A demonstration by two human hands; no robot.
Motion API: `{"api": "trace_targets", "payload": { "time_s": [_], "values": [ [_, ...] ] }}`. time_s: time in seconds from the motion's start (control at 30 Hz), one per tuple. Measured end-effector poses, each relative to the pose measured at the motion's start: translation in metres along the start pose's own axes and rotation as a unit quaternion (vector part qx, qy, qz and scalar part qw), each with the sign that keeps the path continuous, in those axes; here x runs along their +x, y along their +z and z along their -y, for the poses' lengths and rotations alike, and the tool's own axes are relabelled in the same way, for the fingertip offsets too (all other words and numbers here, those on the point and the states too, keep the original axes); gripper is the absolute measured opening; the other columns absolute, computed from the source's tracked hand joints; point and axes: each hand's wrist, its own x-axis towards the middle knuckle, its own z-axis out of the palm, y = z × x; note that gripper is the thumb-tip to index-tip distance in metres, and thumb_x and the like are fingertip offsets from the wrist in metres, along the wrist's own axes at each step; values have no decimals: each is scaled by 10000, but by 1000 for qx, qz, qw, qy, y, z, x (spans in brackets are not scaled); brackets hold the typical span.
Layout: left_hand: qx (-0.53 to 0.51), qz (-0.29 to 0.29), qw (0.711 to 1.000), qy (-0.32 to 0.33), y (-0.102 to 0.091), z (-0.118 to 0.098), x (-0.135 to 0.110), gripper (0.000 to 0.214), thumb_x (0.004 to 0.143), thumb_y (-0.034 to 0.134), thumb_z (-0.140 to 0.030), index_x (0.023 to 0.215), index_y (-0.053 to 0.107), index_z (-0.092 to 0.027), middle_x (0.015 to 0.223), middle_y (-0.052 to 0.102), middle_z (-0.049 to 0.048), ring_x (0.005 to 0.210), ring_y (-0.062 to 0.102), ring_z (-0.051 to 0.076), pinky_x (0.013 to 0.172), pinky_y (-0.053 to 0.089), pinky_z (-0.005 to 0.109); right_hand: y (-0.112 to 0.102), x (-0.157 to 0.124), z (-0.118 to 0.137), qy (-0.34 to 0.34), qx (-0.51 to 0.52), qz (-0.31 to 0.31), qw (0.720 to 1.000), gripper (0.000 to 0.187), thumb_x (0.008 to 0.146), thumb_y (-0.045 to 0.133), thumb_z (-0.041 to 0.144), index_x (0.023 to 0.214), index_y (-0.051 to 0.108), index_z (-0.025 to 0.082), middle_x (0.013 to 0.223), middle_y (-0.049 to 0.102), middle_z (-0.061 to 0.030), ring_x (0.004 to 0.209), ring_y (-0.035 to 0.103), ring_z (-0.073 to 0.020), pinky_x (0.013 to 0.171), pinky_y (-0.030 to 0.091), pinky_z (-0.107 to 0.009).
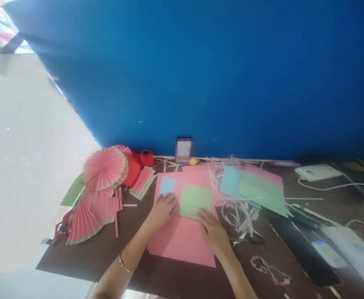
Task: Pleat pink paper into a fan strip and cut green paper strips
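My left hand (pixel 163 210) lies flat with fingers stretched out at the left edge of a small green paper sheet (pixel 194 200). My right hand (pixel 213 232) rests flat on the green sheet's lower right corner. The green sheet lies on a large pink paper sheet (pixel 182 241) on the dark brown table (pixel 107 257). A light blue paper piece (pixel 167 185) peeks out just above my left hand.
Pink pleated paper fans (pixel 105 166) and folded strips are piled at the left. A red tape roll (pixel 146 158) stands by the blue wall (pixel 200 74). More green, blue and pink sheets (pixel 256 187), white paper scraps (pixel 240 214), scissors, chargers and cables lie to the right.
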Motion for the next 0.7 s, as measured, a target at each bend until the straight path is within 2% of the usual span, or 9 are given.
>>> {"api": "trace_targets", "payload": {
  "time_s": [0.1, 0.2, 0.27, 0.37, 0.43, 0.5, 0.57, 0.7],
  "values": [
    [18, 21, 1000, -4, -2, -4, -12, 378, 881, 393, -240, 1255, 445, -213, 1358, 459, 95, 1301, 345, 286, 1045, 255, 493, 0, -2, 5, 7, -14, -6, 1000, 350, 870, 373, 174, 1060, 668, 163, 1154, 638, -102, 1104, 573, -235, 923, 490, -419],
    [20, 31, 999, -3, -13, -9, -29, 377, 856, 416, -193, 1228, 475, -212, 1328, 487, 103, 1282, 372, 280, 1054, 246, 478, -2, -1, 8, 3, -8, -9, 1000, 338, 868, 392, 178, 1067, 665, 172, 1167, 630, -98, 1118, 563, -236, 938, 479, -424],
    [12, 39, 999, 8, -21, -12, -35, 340, 855, 421, -186, 1182, 510, -212, 1276, 528, 101, 1235, 429, 249, 1038, 291, 433, -4, 0, 11, -8, 13, -4, 1000, 337, 863, 399, 174, 1067, 667, 185, 1170, 630, -90, 1124, 559, -233, 943, 477, -421],
    [-22, 43, 999, 8, -27, -11, -33, 250, 878, 401, -209, 1055, 578, -214, 1070, 629, 76, 1029, 568, 207, 932, 412, 357, -7, 2, 17, -25, 42, 20, 999, 338, 859, 404, 172, 1070, 666, 200, 1175, 629, -73, 1132, 553, -223, 959, 470, -413],
    [-39, 16, 999, -21, -23, -6, -27, 266, 886, 375, -209, 1057, 579, -214, 1029, 639, 70, 959, 591, 198, 857, 462, 329, -8, 3, 21, -34, 51, 41, 997, 341, 855, 405, 171, 1078, 661, 208, 1195, 617, -60, 1144, 544, -216, 971, 463, -409],
    [-49, -35, 996, -69, -15, -2, -20, 304, 889, 355, -206, 1127, 544, -220, 1102, 615, 74, 1004, 577, 196, 835, 481, 316, -8, 4, 25, -38, 53, 58, 996, 349, 853, 397, 164, 1083, 658, 198, 1213, 606, -61, 1155, 534, -216, 975, 460, -406],
    [-38, -72, 992, -92, -5, 0, -13, 324, 882, 367, -212, 1169, 518, -210, 1180, 574, 93, 1096, 530, 216, 880, 465, 343, -7, 6, 29, -32, 53, 70, 996, 355, 853, 387, 160, 1083, 657, 186, 1217, 603, -69, 1164, 525, -218, 975, 459, -407],
    [-6, -43, 998, -52, 5, -3, -4, 364, 848, 475, -340, 1192, 505, -222, 1331, 454, 125, 1214, 427, 294, 938, 399, 475, -9, 11, 34, -16, 76, 85, 993, 346, 855, 408, 207, 1120, 630, 191, 1249, 580, -76, 1191, 498, -231, 992, 435, -428]
  ]
}}
